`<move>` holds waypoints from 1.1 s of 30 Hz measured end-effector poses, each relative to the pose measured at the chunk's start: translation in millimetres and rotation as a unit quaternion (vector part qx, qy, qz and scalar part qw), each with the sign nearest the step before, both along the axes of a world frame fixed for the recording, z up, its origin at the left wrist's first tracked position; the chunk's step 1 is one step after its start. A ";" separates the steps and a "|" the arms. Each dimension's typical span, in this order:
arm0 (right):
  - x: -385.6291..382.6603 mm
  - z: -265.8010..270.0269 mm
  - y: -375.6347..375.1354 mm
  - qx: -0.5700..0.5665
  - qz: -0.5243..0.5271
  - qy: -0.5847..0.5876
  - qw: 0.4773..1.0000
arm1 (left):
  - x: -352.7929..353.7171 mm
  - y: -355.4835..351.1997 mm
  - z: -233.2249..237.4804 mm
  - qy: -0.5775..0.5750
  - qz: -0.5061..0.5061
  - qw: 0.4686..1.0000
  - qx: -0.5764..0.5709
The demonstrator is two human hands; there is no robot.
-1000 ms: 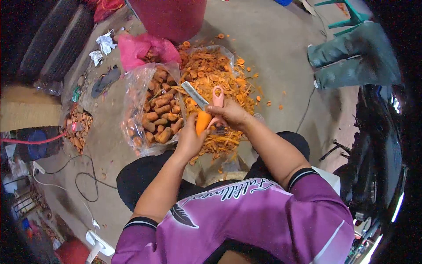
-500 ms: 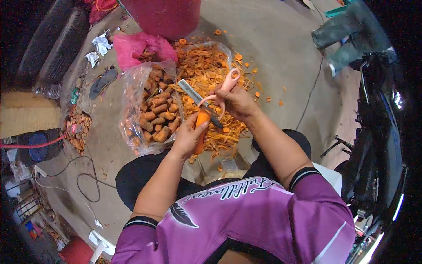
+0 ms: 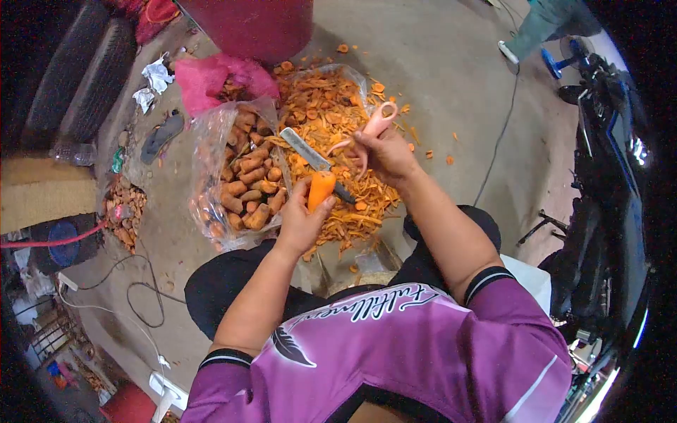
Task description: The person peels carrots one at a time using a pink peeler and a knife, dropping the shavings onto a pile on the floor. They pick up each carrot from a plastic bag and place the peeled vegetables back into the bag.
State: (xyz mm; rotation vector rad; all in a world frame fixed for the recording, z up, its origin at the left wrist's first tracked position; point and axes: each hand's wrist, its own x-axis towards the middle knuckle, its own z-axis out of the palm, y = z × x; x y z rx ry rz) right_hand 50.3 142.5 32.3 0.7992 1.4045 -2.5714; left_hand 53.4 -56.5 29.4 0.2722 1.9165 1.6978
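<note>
My left hand (image 3: 300, 220) is wrapped round a bright orange peeled carrot (image 3: 321, 189), held upright. In my right hand (image 3: 390, 156) is a pink peeler (image 3: 380, 120) with a looped handle end, its head a little above and right of the carrot, apart from it. Behind the carrot, a knife (image 3: 305, 149) with a pale blade and dark handle lies over a heap of orange peelings (image 3: 367, 204). Unpeeled carrots (image 3: 247, 176) fill a clear plastic bag (image 3: 204, 151) to the left of my hands.
A large red tub (image 3: 254, 28) and a pink mesh bag (image 3: 218, 77) stand beyond the bags. A grey sandal (image 3: 162, 137) and tyres (image 3: 106, 84) are at the left. At the upper right are a person's leg (image 3: 539, 32), a cable (image 3: 498, 137) and a motorbike (image 3: 606, 190).
The peeler has moved up and right, away from the carrot. The carrot is more upright in my left hand. At the upper right, the other person has moved away toward the frame's edge.
</note>
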 end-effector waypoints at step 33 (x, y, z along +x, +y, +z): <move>11.8 2.2 25.6 -0.096 -0.010 0.029 0.995 | -0.2 16.1 -8.8 -0.243 -0.036 0.957 0.151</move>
